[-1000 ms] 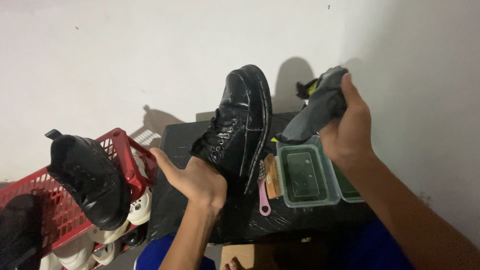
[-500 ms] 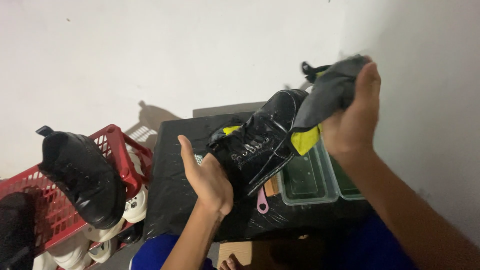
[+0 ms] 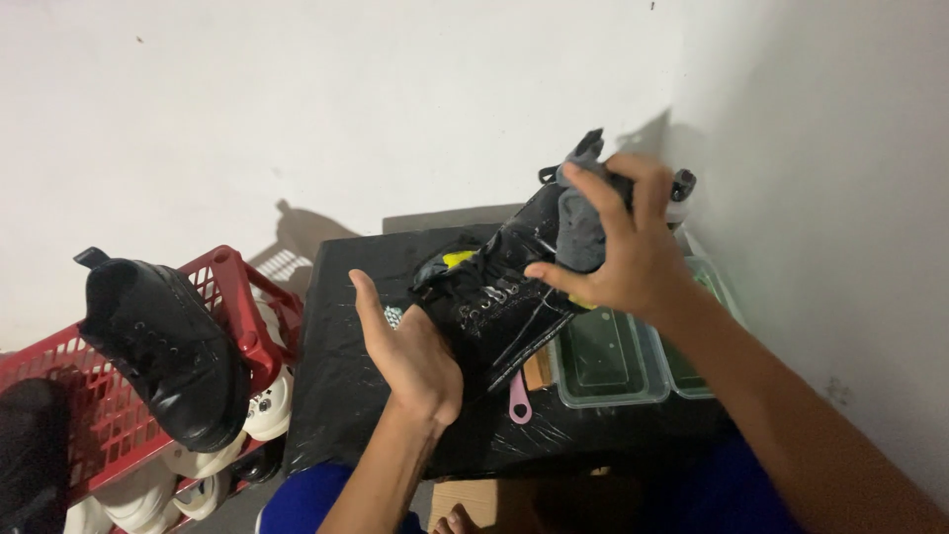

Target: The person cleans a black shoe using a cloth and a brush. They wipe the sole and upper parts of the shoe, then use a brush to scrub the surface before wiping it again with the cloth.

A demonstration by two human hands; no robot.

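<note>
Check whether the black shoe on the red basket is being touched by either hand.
No, the black shoe sits on the red basket alone; both hands are on the other shoe.

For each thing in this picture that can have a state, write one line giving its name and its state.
Black boot: held up, tilted, wet and glossy.
Grey cloth: bunched, pressed on the boot's toe.
Left hand: gripping the boot.
Right hand: closed on the cloth.
Second black boot: resting on the red basket.
Clear tub: open, lidless.
Pink brush: lying idle.
</note>
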